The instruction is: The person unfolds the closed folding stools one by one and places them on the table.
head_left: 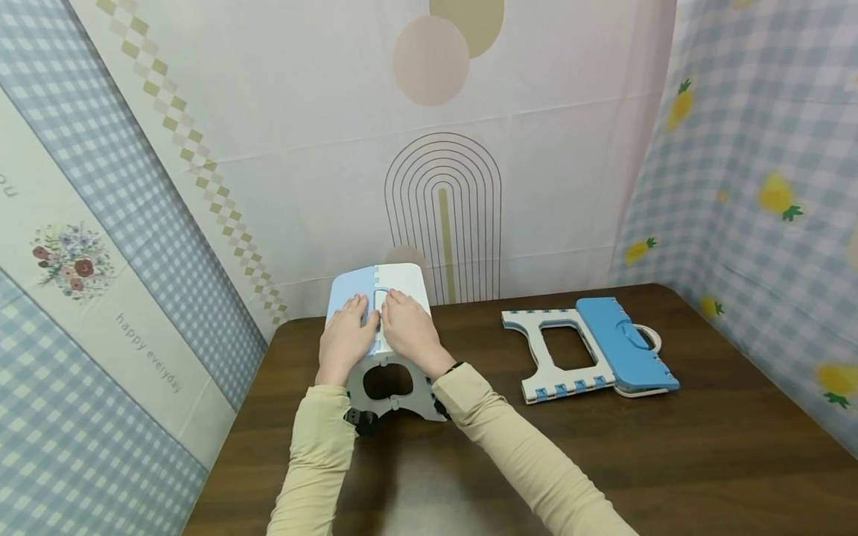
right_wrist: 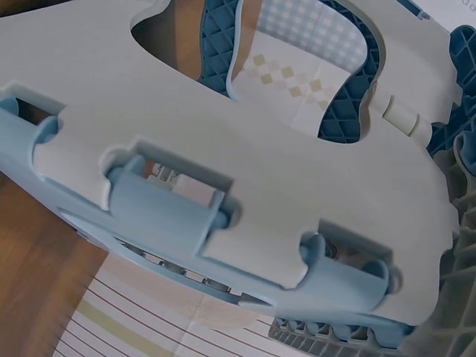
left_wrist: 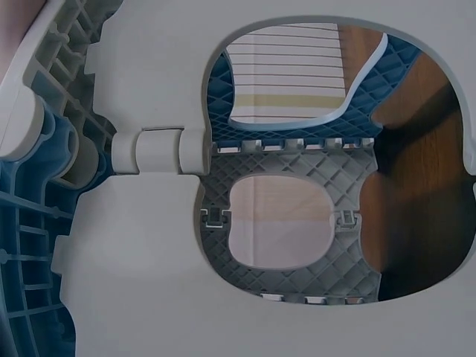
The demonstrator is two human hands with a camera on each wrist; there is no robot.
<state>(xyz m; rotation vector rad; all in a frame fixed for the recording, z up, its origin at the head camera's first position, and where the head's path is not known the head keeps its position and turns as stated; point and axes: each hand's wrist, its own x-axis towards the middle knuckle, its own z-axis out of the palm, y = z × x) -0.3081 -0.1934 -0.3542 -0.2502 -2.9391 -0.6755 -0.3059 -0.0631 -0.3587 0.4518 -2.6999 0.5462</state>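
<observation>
A blue-and-white folding step stool [head_left: 351,283] stands unfolded near the table's back left, its hinge seam running down the middle of the top. My left hand [head_left: 345,339] rests palm down on the blue half, fingers straight and pointing away. On the white half lies my right hand [head_left: 409,327], also flat, its thumb side near the left thumb. In the left wrist view, a pale end panel [left_wrist: 134,253] with a rounded opening shows ribbed blue and grey panels inside. The right wrist view shows hinge knuckles along a pale panel [right_wrist: 260,141].
A second folding stool [head_left: 610,342], flattened, lies on the brown table [head_left: 456,476] to the right, its white handle [head_left: 653,336] sticking out. Patterned cloth [head_left: 315,186] hangs behind the table and along both sides.
</observation>
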